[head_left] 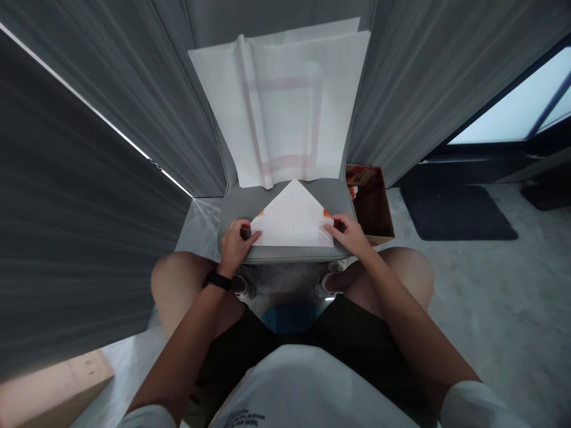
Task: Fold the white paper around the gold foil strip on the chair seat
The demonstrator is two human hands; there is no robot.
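While both hands are gripping its lower corners, the folded white paper (292, 217) is lying on the front part of the grey chair seat (234, 205), its peak pointing away from the person. The left hand (236, 241) is pinching the left corner between thumb and fingers; the right hand (350, 235) is pinching the right corner likewise. Orange patches are showing beside both corners. Behind the peak, large white sheets (289, 119) are leaning upright. Right of the seat, an open box (375, 208) is standing on the floor; farther right, a dark mat (459, 213) is lying flat.
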